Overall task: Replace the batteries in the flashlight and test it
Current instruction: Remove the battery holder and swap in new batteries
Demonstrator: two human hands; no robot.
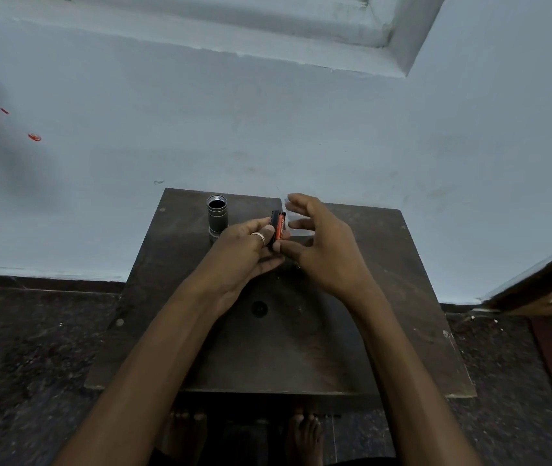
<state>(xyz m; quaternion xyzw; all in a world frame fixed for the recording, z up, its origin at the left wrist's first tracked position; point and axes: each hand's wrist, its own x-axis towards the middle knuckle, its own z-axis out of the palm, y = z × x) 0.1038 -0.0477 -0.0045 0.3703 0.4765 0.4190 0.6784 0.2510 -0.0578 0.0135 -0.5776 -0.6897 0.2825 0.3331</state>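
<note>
Orange-and-black batteries (278, 227), held together in what may be a black holder, sit upright in the left hand (251, 250), pinched between thumb and fingers just past the middle of the dark counter (301, 348). A pale ring (258, 236) shows on one left finger. At about three o'clock from the batteries comes the right hand (321, 243), fingers spread and loose, thumb tip touching the lower end of the pack — steadying it or seating a cell, I'd say, though I can't tell which.

Over at ten o'clock from the batteries stands the flashlight body (217, 218), a grey metal tube upright on the counter, threaded mouth open to the ceiling, dark inside. It's just beside the left hand's knuckles, not touching as far as I can see. Towards six o'clock, nearer the person, a small dark round piece (259, 308) lies flat on the counter; likely the end cap, but it's too dim to swear to.

So we're mid-swap: tube open, cells in hand, nothing loaded yet. Next move calls for checking polarity, carrying the pack to that open mouth, dropping it in straight, then threading the cap on before testing the switch.
</note>
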